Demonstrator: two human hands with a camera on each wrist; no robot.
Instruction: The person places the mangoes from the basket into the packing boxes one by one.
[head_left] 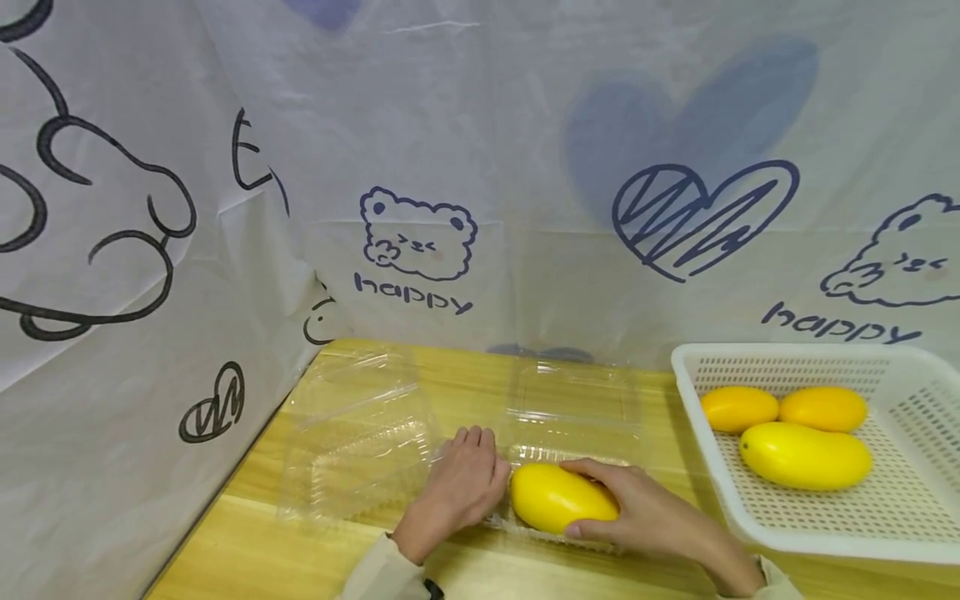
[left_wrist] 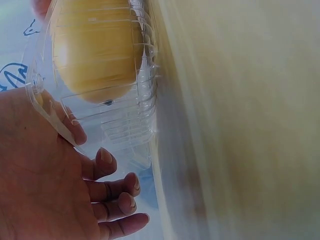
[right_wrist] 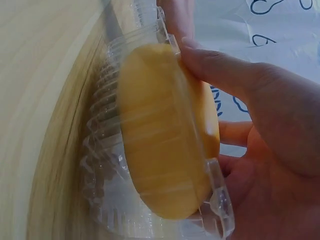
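A large yellow mango (head_left: 551,498) lies in the base of a clear plastic clamshell box (head_left: 573,398), whose lid is folded back. My right hand (head_left: 648,510) grips the mango, thumb on the near side and fingers over the far side. In the right wrist view the mango (right_wrist: 160,130) sits tilted against the box's ridged wall. My left hand (head_left: 467,479) is at the box's left edge. The left wrist view shows its thumb and forefinger pinching the rim (left_wrist: 52,117), the other fingers loosely bent.
Left of my hands stands a second clear box (head_left: 367,471), lid also back. At the right, a white perforated basket (head_left: 840,542) holds three more yellow mangoes (head_left: 806,456). A printed white cloth (head_left: 525,167) hangs behind and to the left of the wooden table (head_left: 247,533).
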